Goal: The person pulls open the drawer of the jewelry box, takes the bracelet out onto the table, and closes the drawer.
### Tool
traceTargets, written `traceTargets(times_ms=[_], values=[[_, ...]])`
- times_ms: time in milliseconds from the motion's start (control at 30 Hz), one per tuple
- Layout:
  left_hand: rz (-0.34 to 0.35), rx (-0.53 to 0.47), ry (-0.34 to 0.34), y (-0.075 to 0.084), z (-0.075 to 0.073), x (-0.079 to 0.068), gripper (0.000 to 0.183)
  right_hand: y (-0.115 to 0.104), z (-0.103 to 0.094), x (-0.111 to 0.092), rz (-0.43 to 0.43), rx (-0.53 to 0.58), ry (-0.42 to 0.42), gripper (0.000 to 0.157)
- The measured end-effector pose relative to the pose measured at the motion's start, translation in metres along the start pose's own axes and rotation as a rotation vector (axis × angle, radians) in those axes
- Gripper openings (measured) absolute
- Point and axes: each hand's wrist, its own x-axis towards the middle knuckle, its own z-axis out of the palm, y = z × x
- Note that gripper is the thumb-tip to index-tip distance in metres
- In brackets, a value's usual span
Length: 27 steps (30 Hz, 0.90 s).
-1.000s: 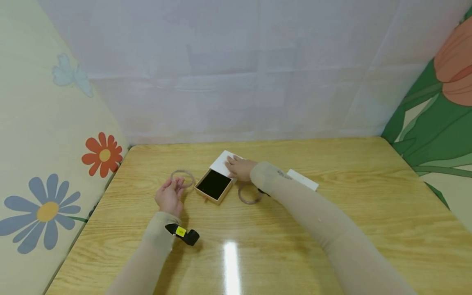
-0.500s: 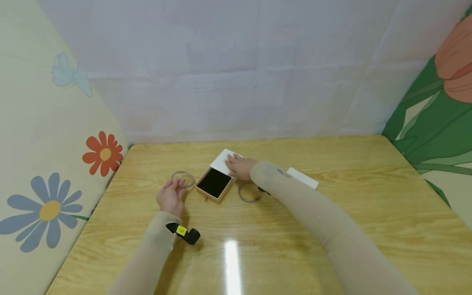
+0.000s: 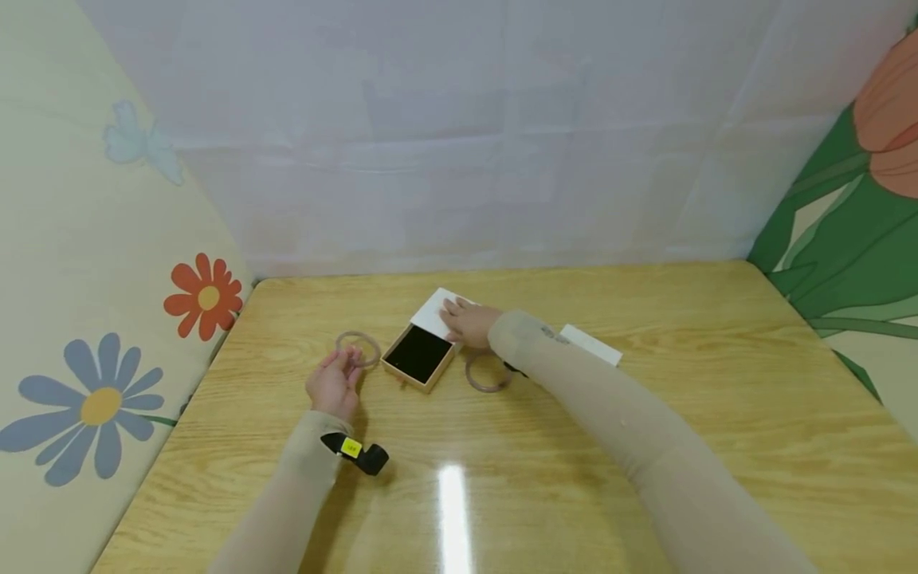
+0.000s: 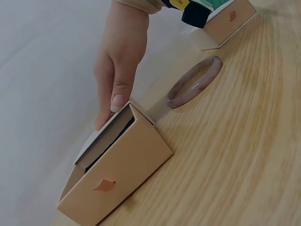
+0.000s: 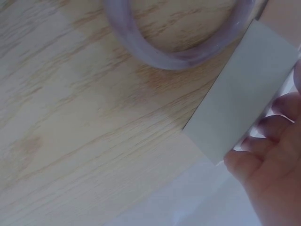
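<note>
At the left, my left hand [image 3: 333, 387] pinches a pale mauve bangle [image 3: 356, 332] between thumb and fingers, in the head view. Beside it lies a slide-out gift box, its peach drawer [image 4: 134, 162] pulled partly out of a white sleeve [image 3: 430, 313]. A black lining [image 3: 418, 352] shows inside the drawer. My right hand [image 3: 472, 325] rests on top of the sleeve with its fingers spread, the thumb at the sleeve's front edge in the left wrist view. A second bangle [image 5: 171, 60] lies on the table under my right wrist. My left hand is out of the left wrist view.
A second white box [image 3: 594, 345] sits to the right, beyond my right forearm, with a peach front [image 4: 230, 21] and small tab. The wooden table [image 3: 545, 478] ends at a white backdrop [image 3: 459, 159]. Flower-painted panels [image 3: 100, 239] stand at both sides.
Both hands keep their places on the bangle and the sleeve. The whole head view shifts slightly.
</note>
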Motion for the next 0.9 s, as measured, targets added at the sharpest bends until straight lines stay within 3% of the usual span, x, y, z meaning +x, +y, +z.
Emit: traceTargets(times_ms=[300,567,733,900], values=[[-0.011,0.289,-0.011,0.002,-0.01,0.004,0.039,0.0,-0.001,-0.001,-0.004,0.012,0.007,0.06],[-0.073,0.464,-0.017,0.018,-0.016,0.014,0.01,-0.001,-0.003,-0.004,-0.017,0.012,-0.002,0.061],[-0.157,0.495,-0.057,0.026,-0.019,0.016,0.01,-0.002,-0.004,-0.005,-0.02,0.006,0.0,0.06],[-0.152,0.533,-0.043,0.028,-0.02,0.019,0.009,-0.001,-0.004,-0.004,-0.021,0.01,0.006,0.06]])
